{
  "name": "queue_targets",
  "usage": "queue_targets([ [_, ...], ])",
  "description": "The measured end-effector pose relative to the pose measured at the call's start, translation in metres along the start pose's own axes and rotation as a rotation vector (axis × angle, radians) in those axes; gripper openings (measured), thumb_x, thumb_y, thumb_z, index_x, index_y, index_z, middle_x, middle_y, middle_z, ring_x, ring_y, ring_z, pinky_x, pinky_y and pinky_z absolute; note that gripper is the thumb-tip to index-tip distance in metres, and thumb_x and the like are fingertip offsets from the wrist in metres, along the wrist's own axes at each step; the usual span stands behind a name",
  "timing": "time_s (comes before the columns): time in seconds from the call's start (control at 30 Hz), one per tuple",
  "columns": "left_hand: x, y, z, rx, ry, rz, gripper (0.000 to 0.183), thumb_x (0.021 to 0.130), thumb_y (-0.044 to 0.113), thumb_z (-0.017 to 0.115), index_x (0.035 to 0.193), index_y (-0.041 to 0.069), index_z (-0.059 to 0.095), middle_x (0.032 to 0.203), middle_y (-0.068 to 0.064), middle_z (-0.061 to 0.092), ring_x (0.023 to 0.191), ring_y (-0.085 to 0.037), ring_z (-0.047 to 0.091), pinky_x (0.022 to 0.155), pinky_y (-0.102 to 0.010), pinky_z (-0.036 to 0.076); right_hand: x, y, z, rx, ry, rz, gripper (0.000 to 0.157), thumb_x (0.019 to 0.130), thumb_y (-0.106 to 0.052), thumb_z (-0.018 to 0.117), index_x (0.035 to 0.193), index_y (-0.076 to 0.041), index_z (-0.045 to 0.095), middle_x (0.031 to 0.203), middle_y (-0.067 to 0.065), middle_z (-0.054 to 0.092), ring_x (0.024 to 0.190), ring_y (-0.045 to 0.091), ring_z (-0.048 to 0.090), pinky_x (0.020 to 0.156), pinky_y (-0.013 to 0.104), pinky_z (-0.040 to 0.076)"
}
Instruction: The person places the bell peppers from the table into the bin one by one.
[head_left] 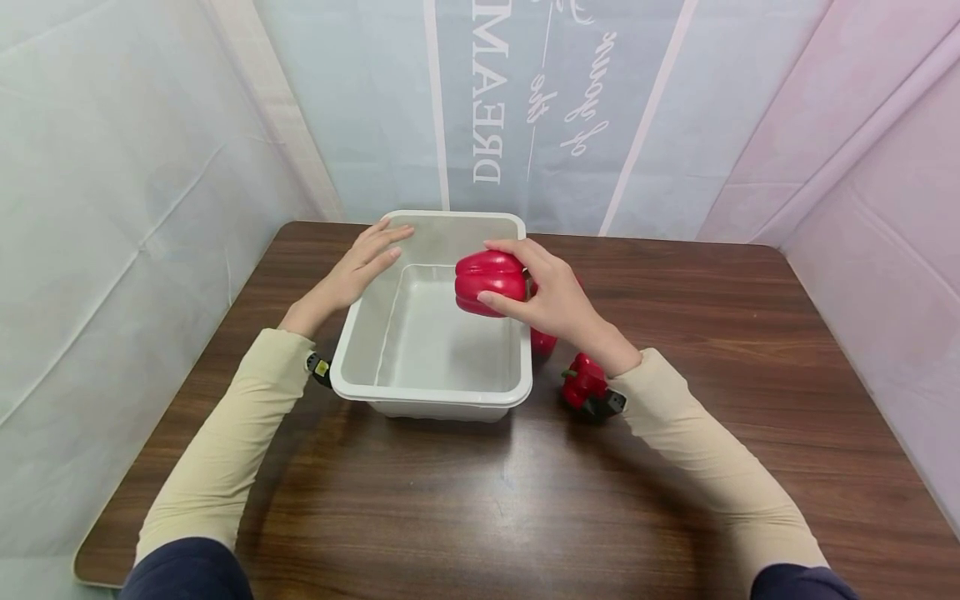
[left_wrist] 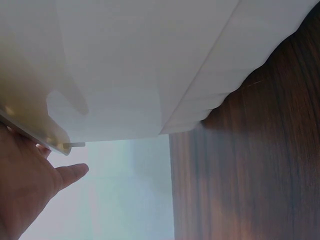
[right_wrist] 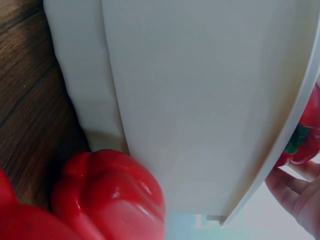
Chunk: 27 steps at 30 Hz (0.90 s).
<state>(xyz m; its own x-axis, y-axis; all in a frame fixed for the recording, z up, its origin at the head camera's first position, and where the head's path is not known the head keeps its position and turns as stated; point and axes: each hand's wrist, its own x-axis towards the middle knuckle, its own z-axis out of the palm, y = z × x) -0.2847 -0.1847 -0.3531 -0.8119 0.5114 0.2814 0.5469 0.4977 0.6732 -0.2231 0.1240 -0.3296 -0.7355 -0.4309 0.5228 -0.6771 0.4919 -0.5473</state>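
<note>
My right hand holds a glossy red bell pepper above the right side of a white plastic bin. The pepper's green stem end shows past the rim in the right wrist view, where the held bell pepper is partly cut off. At the bin's left rim is my left hand, its fingers fairly straight and reaching over the edge, holding nothing. The left wrist view has that hand beside the rim, with the thumb extended. Nothing lies on the visible bin floor.
Right of the bin, a red bell pepper lies partly behind my right hand. Another red pepper with a green stem sits nearer, by my right wrist. The right wrist view shows a pepper close against the bin wall. Fabric curtains surround the brown wooden table.
</note>
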Motion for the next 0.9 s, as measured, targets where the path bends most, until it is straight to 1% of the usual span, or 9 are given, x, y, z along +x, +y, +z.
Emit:
queue_targets([
  [0.5,-0.0006,0.0024,-0.0002,-0.013,0.005,-0.011,0.047,0.099,0.033,0.036,0.14,0.011,0.041,0.148,-0.01,0.034,0.143,-0.024,0.005,0.113,-0.051,0.004,-0.0009,-0.001,-0.0012,-0.026,-0.007,0.006,0.059,0.076,-0.04,0.073,0.129,-0.026,0.05,0.116,-0.002,0.056,0.099,0.011,0.055,0.075,0.032,0.054],
  [0.9,-0.0017,-0.0005,0.0013,-0.021,0.01,-0.013,0.046,0.099,0.032,0.037,0.14,0.011,0.041,0.148,-0.01,0.034,0.143,-0.022,0.005,0.113,-0.051,0.003,-0.0031,-0.0028,0.002,-0.061,-0.021,0.012,0.06,0.076,-0.041,0.072,0.13,-0.026,0.05,0.116,-0.002,0.056,0.098,0.011,0.055,0.076,0.032,0.053],
])
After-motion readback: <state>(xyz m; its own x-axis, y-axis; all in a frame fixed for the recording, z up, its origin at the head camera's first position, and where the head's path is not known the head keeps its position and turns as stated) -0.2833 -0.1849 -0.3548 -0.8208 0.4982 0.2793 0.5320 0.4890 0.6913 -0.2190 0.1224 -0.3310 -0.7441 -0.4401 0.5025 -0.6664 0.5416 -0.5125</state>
